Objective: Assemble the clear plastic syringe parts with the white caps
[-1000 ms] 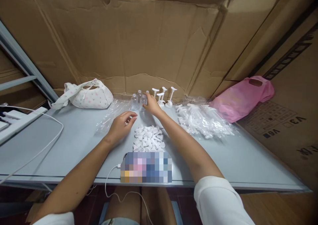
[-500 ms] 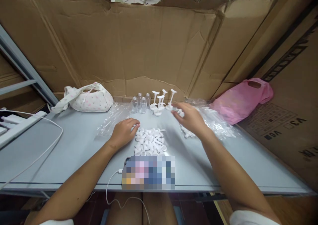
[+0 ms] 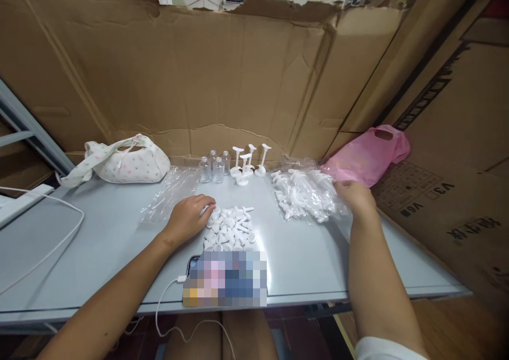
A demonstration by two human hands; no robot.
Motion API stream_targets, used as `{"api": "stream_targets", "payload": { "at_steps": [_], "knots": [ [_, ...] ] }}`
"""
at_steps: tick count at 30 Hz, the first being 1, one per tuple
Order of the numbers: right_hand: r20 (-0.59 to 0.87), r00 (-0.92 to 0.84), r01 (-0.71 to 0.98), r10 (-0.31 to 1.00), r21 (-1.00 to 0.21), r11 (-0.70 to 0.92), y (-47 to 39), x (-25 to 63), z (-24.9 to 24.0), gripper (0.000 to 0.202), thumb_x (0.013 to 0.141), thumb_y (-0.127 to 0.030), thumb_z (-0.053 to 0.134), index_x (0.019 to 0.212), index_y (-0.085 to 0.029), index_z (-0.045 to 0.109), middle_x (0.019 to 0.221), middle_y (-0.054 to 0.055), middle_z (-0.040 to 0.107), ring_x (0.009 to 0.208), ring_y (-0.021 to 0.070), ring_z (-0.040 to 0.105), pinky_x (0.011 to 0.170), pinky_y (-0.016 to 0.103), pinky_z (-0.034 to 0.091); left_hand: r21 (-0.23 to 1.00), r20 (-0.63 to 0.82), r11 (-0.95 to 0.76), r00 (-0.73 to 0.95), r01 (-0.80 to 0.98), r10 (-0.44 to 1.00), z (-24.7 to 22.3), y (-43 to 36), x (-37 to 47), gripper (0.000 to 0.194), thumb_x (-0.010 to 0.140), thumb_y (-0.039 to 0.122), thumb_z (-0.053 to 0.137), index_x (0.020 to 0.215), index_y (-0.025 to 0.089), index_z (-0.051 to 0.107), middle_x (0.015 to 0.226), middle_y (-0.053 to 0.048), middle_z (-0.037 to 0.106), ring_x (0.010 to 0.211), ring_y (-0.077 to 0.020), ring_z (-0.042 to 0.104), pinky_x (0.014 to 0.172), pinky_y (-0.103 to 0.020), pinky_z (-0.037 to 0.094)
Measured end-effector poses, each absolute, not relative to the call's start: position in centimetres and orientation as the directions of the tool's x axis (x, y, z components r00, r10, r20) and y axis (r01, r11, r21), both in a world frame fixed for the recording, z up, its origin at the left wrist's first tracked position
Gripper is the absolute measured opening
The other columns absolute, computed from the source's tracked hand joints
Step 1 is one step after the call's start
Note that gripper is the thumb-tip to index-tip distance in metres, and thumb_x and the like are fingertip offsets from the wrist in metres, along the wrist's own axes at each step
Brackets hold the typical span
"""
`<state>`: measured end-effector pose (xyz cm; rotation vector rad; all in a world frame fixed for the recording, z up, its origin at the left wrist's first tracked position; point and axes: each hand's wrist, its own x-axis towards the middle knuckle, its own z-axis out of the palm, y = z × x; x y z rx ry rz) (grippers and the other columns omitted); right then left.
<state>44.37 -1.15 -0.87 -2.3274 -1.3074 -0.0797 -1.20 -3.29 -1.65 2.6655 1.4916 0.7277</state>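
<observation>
My left hand (image 3: 190,217) rests at the left edge of a pile of small white plastic caps (image 3: 230,228) on the grey table (image 3: 99,254), fingers curled over a few of them. My right hand (image 3: 355,196) lies at the right end of a clear plastic bag of white pump parts (image 3: 306,193), fingers touching the bag; whether it grips the bag is unclear. Behind the pile stand three small clear bottles (image 3: 213,168) and several upright white pump stems (image 3: 247,163).
A phone (image 3: 225,278), blurred out, lies at the table's front edge with a white cable. A flowered white fabric bag (image 3: 127,163) sits back left, an empty clear bag (image 3: 169,193) next to it, a pink plastic bag (image 3: 368,156) back right. Cardboard walls surround the table.
My right hand moved from the bottles at the back, across the pump-parts bag, to its right end. The left hand settled onto the cap pile. The view shifted slightly right.
</observation>
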Motion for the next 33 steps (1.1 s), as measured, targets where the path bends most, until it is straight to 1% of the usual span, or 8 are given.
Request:
{"api": "stream_targets", "payload": {
  "at_steps": [3,6,12,16,23,26,29,33],
  "knots": [
    [0.211,0.608,0.773,0.766,-0.379,-0.509,-0.9,44.5,-1.1,0.048,0.085,-0.046,0.046,0.104,-0.010,0.071,0.097,0.023,0.071,0.092,0.0347,0.066,0.070,0.039,0.049,0.221,0.409,-0.552,0.438,0.804,0.801,-1.6,-3.3,-1.3,0.026,0.093,0.033,0.042,0.097,0.021,0.065,0.100,-0.004,0.072,0.092,-0.0209,0.066,0.081,-0.034,0.048],
    [0.226,0.622,0.757,0.750,-0.419,-0.502,-1.0,44.1,-0.9,0.045,0.083,-0.046,0.050,0.104,-0.012,0.071,0.098,0.020,0.071,0.093,0.0333,0.065,0.071,0.037,0.047,0.223,0.421,-0.556,0.435,0.801,0.796,-1.6,-3.4,-1.3,0.025,0.093,0.033,0.042,0.097,0.022,0.065,0.099,-0.003,0.072,0.091,-0.0208,0.066,0.079,-0.033,0.047],
    [0.277,0.639,0.718,0.718,-0.550,-0.427,-1.8,44.0,-0.6,0.028,0.077,-0.042,0.058,0.079,-0.016,0.069,0.077,0.017,0.067,0.075,0.0280,0.060,0.065,0.036,0.040,0.236,0.423,-0.564,0.439,0.791,0.793,-1.5,-3.6,-1.2,0.024,0.092,0.032,0.044,0.095,0.022,0.065,0.097,-0.003,0.072,0.090,-0.0211,0.066,0.078,-0.033,0.047],
    [0.289,0.679,0.685,0.675,-0.580,-0.440,-2.3,44.0,-0.2,0.014,0.075,-0.030,0.058,0.071,-0.019,0.065,0.073,0.015,0.065,0.073,0.0264,0.058,0.064,0.036,0.038,0.229,0.420,-0.567,0.446,0.791,0.791,-1.5,-3.7,-1.1,0.026,0.093,0.032,0.042,0.095,0.022,0.066,0.098,-0.004,0.072,0.090,-0.0216,0.066,0.079,-0.034,0.047],
    [0.438,0.767,0.630,0.468,-0.654,-0.420,-4.0,43.0,1.8,0.018,0.083,-0.028,0.050,0.090,-0.017,0.063,0.096,0.020,0.068,0.092,0.0306,0.062,0.077,0.039,0.041,0.209,0.408,-0.566,0.454,0.798,0.792,-1.4,-3.8,-0.9,0.026,0.094,0.032,0.041,0.096,0.022,0.065,0.098,-0.003,0.072,0.091,-0.0215,0.066,0.079,-0.034,0.047],
    [0.563,0.733,0.670,0.383,-0.694,-0.263,-4.2,42.3,2.5,0.017,0.086,-0.026,0.044,0.092,-0.017,0.058,0.098,0.018,0.068,0.091,0.0243,0.064,0.080,0.032,0.045,0.217,0.413,-0.570,0.454,0.793,0.790,-1.5,-3.7,-0.9,0.026,0.094,0.032,0.041,0.095,0.022,0.065,0.098,-0.004,0.072,0.092,-0.0218,0.066,0.080,-0.034,0.047],
    [0.681,0.657,0.702,0.325,-0.709,0.065,-3.8,41.2,2.6,0.008,0.084,-0.025,0.046,0.084,-0.019,0.052,0.092,0.017,0.067,0.084,0.0215,0.064,0.077,0.030,0.048,0.243,0.421,-0.575,0.449,0.781,0.788,-1.6,-3.7,-0.9,0.024,0.093,0.032,0.043,0.094,0.022,0.065,0.097,-0.004,0.072,0.092,-0.0220,0.066,0.080,-0.034,0.047],
    [0.715,0.527,0.589,0.461,-0.697,0.408,-3.1,38.6,2.1,0.012,0.084,-0.033,0.051,0.081,-0.021,0.048,0.085,0.012,0.067,0.080,0.0207,0.065,0.077,0.032,0.050,0.334,0.482,-0.590,0.405,0.735,0.777,-1.6,-3.8,-0.8,0.022,0.092,0.032,0.045,0.096,0.022,0.065,0.097,-0.004,0.071,0.089,-0.0202,0.065,0.081,-0.034,0.048]
  ]
}}
